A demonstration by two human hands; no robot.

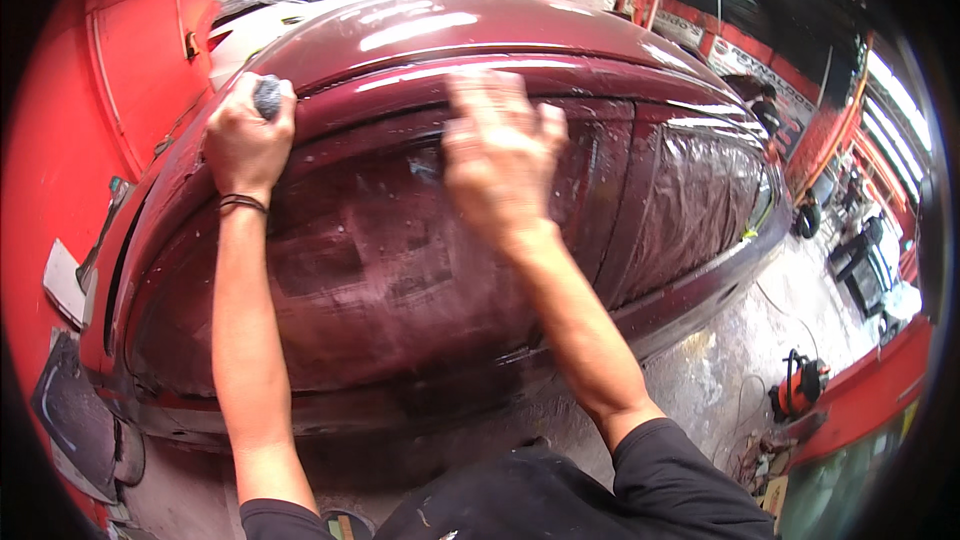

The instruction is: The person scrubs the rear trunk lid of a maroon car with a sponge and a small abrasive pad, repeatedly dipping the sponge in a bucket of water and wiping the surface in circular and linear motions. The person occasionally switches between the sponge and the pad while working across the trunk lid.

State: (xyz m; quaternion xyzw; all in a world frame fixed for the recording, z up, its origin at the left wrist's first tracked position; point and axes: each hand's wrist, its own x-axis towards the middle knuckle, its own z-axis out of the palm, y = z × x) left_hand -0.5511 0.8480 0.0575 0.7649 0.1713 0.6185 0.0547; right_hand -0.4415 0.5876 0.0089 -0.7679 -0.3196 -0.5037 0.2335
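A dark red car fills the middle, its side toward me, with wet-looking streaks and drops along the roof edge. The side window in front of me is covered with a dull reddish film. My left hand is closed around a grey, speckled, rounded lump that looks like a sponge, up by the roof edge at the left. My right hand is over the roof edge near the middle, blurred, with its fingers stretched out and nothing visible in it. What lies under its palm is hidden.
Wrinkled plastic sheeting covers the window farther right. A red wall stands close on the left, with dark panels leaning there. An orange and black vacuum-like machine with a cable sits on the floor at right. A person is far back.
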